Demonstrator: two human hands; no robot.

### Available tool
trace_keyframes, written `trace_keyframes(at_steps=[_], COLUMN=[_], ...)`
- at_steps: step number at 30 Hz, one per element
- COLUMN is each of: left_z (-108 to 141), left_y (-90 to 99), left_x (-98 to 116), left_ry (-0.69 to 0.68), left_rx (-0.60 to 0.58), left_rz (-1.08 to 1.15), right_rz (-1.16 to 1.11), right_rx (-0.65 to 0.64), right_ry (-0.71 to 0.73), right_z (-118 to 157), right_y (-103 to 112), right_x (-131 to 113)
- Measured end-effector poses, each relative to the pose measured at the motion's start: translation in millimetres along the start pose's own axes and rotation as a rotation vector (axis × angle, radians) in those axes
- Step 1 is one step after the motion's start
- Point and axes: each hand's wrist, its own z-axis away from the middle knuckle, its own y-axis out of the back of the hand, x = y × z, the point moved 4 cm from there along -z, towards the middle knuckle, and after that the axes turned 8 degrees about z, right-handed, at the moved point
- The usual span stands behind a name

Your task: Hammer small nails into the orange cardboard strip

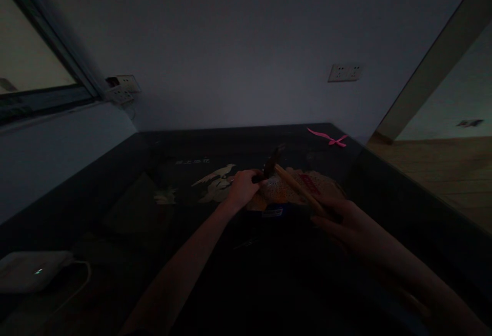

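My right hand (338, 213) is wrapped round the wooden handle of a hammer (295, 185). The dark head of that hammer slants up at the far end, just beyond the fingers of my left hand (244, 186). Those left fingers are bent together in a pinch beside the hammer head; the dim light hides what is between them. Below both hands lies a speckled, orange-and-pale patch (279, 190) with a shiny look, perhaps a clear-wrapped item or part of the table print. A small blue label (274, 211) shows at its near edge.
The dark, glossy table (230, 144) bears pale printed flowers and lettering. A pink ribbon (336, 141) lies at the back right. At the near left, a white device (34, 272) with a lit spot trails a cable. Wall sockets (345, 72) sit above the table.
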Motion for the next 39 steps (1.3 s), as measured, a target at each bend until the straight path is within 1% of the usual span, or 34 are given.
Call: trace_keyframes(at_steps=[5,10,16,22,25,28,31,34,39], left_z=[-0.6,-1.6,-0.4,-0.8,-0.3,-0.2,-1.3,-2.4,-1.6], left_y=[-0.8,-0.4,-0.1,-1.0,-1.1,-1.0,-1.7,-1.9,-2.1], left_x=[-0.5,-2.9,1.5,-2.8,-0.8,0.5,-2.2,-5.0,-3.0], left_ry=[-0.016,0.015,0.002,0.017,-0.008,-0.016,0.016,0.041,-0.01], left_rx=[0.004,0.005,0.008,0.011,0.012,0.017,0.007,0.004,0.01], left_rz=[0.025,0.016,0.081,0.043,0.077,0.082,0.041,0.019,0.091], right_rz=[-0.008,-0.013,-0.031,-0.045,-0.047,-0.034,-0.014,-0.02,-0.027], right_rx=[0.022,-0.007,0.052,0.017,0.042,0.04,0.007,-0.014,0.042], right_ry=[0.013,-0.011,-0.002,-0.02,-0.03,-0.02,0.006,-0.021,-0.009], right_z=[1.9,-0.3,2.7,0.0,2.2,3.2,1.3,0.9,3.7], right_y=[2.7,-1.6,4.5,-2.1,2.0,4.2,0.4,-2.2,5.3], right_x=[-4.4,-2.3,-1.2,2.7,1.4,0.1,-0.8,-1.8,-5.7])
